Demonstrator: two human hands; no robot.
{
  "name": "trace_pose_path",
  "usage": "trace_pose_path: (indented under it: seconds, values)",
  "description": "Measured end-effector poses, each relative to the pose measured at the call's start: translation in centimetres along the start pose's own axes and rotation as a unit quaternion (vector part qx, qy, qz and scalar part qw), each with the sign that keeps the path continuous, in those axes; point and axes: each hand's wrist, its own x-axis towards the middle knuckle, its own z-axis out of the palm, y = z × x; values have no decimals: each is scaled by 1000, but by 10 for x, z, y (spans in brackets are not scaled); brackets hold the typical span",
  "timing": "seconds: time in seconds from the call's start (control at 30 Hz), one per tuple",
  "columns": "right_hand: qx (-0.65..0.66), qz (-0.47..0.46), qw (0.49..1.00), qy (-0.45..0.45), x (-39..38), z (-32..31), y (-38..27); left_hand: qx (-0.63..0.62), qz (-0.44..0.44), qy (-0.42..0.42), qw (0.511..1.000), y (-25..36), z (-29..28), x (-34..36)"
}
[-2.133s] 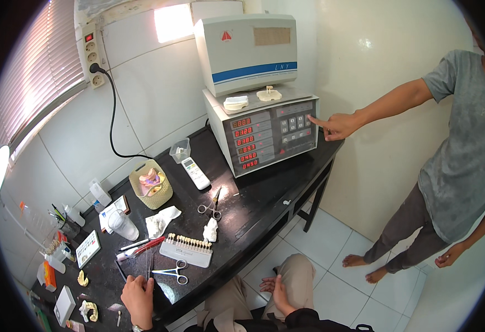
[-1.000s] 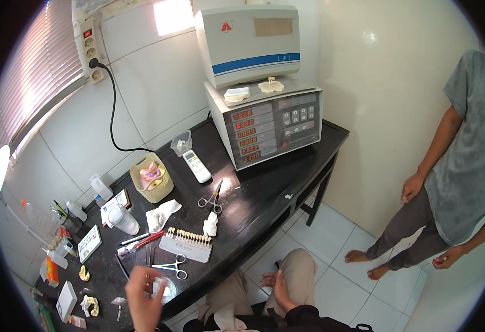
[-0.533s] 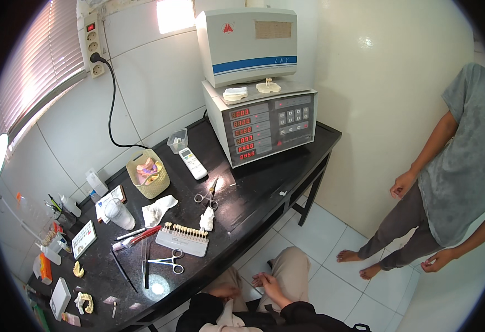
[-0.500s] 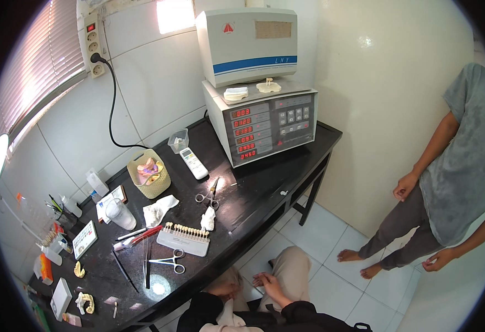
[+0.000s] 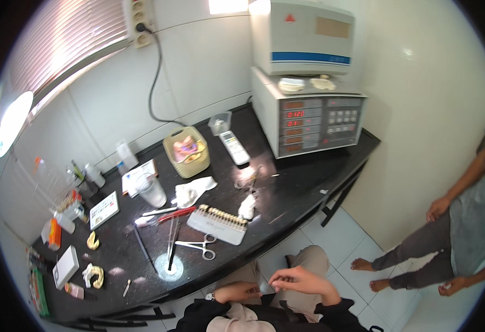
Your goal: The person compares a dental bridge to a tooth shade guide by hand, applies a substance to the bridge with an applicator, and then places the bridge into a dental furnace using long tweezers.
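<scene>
My left hand (image 5: pixel 238 290) is low over my lap, watch on the wrist, its fingertips curled; I cannot tell what, if anything, it holds. My right hand (image 5: pixel 295 281) is raised just right of it, fingers bent and pinched together, with any held object too blurred to name. Both are below the desk's front edge. Nearest on the desk are scissor-like clamps (image 5: pixel 204 248), a tooth shade guide (image 5: pixel 215 227), thin metal instruments (image 5: pixel 173 240) and a white crumpled wad (image 5: pixel 247 207).
A grey machine (image 5: pixel 317 127) with red displays stands at the back right. A basket (image 5: pixel 195 166) of dental models, remote (image 5: pixel 234 146), cup (image 5: pixel 153 191) and plaster casts (image 5: pixel 93 275) occupy the black desk. Another person (image 5: pixel 469 210) stands at the right.
The view has swung, shifting the desk rightward in the picture. My left hand has left the desk for my lap; my right hand has risen. The other person's arm has dropped from the machine's keypad.
</scene>
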Motion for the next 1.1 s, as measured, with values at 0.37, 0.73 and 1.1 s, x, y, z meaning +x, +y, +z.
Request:
trace_pose_path:
  seconds: [0.37, 0.73, 1.1]
  values:
    - [-541, -179, 806, 158, 142, -34, -138, 201, -158, 596, 761, 131, -92, -160]
    - [-616, -46, 779, 107, 155, 2, -124, 128, -270, 555, 776, 84, -105, -160]
    - [-413, -104, 890, 161, 153, -5, -125, 14, -105, 626, 772, 118, -91, -159]
